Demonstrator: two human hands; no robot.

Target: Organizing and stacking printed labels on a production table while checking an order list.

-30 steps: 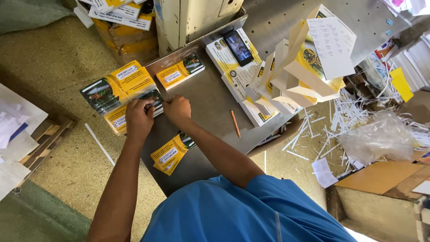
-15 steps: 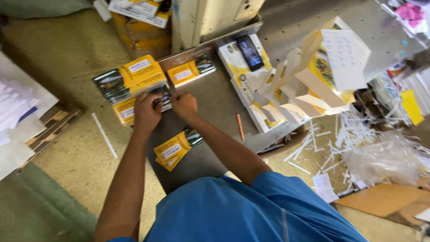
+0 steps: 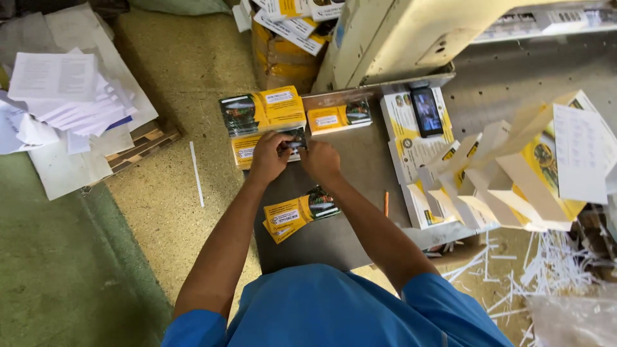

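— What's the surface like, and the room around it?

— A grey metal table (image 3: 360, 173) runs through the middle of the frame, set against a cream machine housing (image 3: 398, 35) at the top. Below and to the left lies a speckled concrete floor (image 3: 186, 71), and paper strips (image 3: 546, 270) litter the lower right. Loose white sheets (image 3: 64, 96) pile up at the upper left.

— How many stacks of the yellow leaflets?

— Four on the table: one at the upper centre-left (image 3: 262, 110), one to its right (image 3: 339, 117), one under the hands (image 3: 247, 150), and a fanned one (image 3: 299, 212) nearer the person. A phone (image 3: 426, 111) lies on printed sheets (image 3: 411, 148) at the right.

— And the hands?

— The left hand (image 3: 270, 156) and right hand (image 3: 319, 160) both have fingers curled, pinching the stack at the table's left edge.
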